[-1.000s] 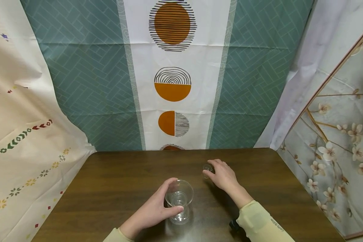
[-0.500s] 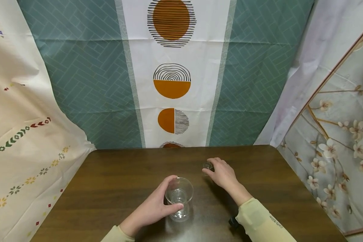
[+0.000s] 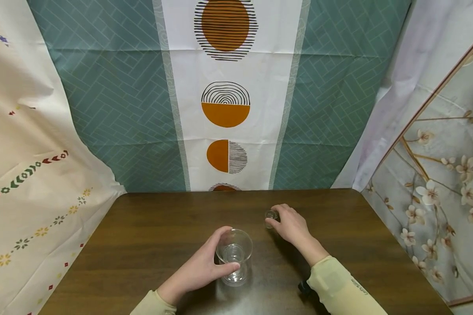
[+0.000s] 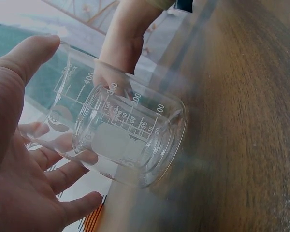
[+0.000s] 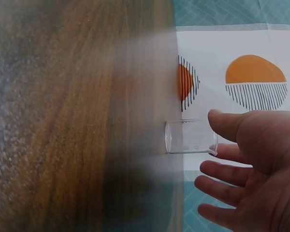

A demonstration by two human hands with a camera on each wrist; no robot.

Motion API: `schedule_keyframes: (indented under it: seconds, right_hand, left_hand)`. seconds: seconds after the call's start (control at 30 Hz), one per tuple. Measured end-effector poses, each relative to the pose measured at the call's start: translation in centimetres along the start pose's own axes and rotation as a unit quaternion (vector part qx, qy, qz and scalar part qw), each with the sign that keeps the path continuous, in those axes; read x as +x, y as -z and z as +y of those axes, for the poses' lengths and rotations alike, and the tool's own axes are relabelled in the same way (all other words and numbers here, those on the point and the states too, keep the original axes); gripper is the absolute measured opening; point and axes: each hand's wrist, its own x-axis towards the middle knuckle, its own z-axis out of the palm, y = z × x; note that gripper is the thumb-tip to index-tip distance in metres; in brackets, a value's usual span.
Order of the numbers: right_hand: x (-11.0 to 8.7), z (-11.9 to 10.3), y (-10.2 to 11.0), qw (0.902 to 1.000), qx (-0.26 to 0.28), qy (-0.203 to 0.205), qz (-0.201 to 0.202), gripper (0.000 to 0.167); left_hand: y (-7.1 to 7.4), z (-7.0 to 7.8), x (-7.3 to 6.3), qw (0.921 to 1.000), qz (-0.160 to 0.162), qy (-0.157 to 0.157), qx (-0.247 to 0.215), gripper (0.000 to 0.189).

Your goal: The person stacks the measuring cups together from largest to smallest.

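Observation:
A large clear glass beaker [image 3: 244, 245] stands on the table in the lower middle of the head view, with white graduation marks. My left hand [image 3: 199, 269] holds it near the rim, thumb on the near side and fingers round the far side. Nested inside it is a smaller graduated beaker [image 4: 118, 140], plain in the left wrist view. Farther back and to the right, a tiny clear beaker [image 3: 270, 215] stands upright on the wood. The thumb and index finger of my right hand [image 3: 293, 227] are at its rim; its other fingers are spread loosely in the right wrist view.
The brown wooden table [image 3: 161, 227] ends at a back edge against a green and white curtain [image 3: 228, 131]. Patterned cloth [image 3: 43, 197] hangs on the left, flowered cloth [image 3: 429, 197] on the right. A small black object [image 3: 305, 288] shows under the right sleeve.
Both hands stay at their beakers, and the beakers have not moved on the table. The head view has shifted slightly.

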Motion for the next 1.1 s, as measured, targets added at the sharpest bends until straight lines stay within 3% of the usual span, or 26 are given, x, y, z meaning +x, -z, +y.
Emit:
schedule_keyframes:
  seconds: [1.1]
  right_hand:
    - [0.00, 0.07, -0.12, 0.9988, -0.009, 0.036, 0.032, 0.035]
  left_hand:
    - [-0.08, -0.31, 0.11, 0.9999, 0.000, -0.007, 0.011, 0.083]
